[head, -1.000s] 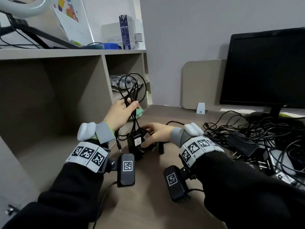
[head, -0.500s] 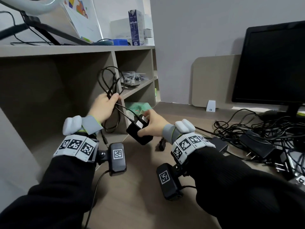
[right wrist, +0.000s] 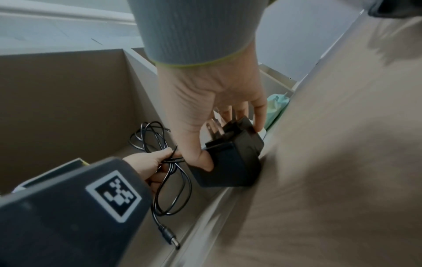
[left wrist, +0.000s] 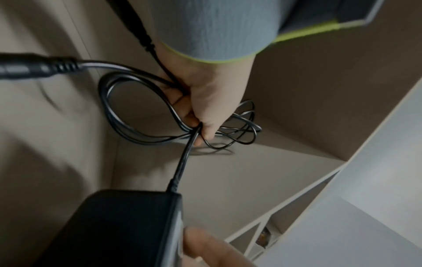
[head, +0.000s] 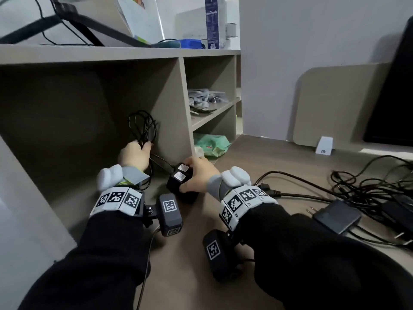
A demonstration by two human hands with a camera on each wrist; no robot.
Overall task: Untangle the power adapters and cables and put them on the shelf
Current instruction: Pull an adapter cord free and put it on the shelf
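Note:
My left hand (head: 136,151) grips a bunched coil of thin black cable (head: 143,126) inside the large lower compartment of the beige shelf (head: 67,180). In the left wrist view that hand (left wrist: 205,104) holds the cable loops (left wrist: 137,137) just above the compartment floor. My right hand (head: 195,172) grips the black adapter block (head: 180,182), which carries two white labels, at the compartment's front edge beside the divider (head: 178,108). In the right wrist view the fingers (right wrist: 258,115) wrap the adapter (right wrist: 230,162), its metal prongs facing the palm. A short lead joins adapter and coil.
A tangle of black cables (head: 368,189) and a flat adapter (head: 337,215) lie on the desk at the right. A green packet (head: 210,145) sits in the small lower cubby, white cables (head: 205,99) on the shelf above. A monitor (head: 393,97) stands at far right.
Both hands have moved left and down, carrying the coil and the adapter from above the desk into the shelf's large compartment. The adapter has dropped to the compartment's front edge.

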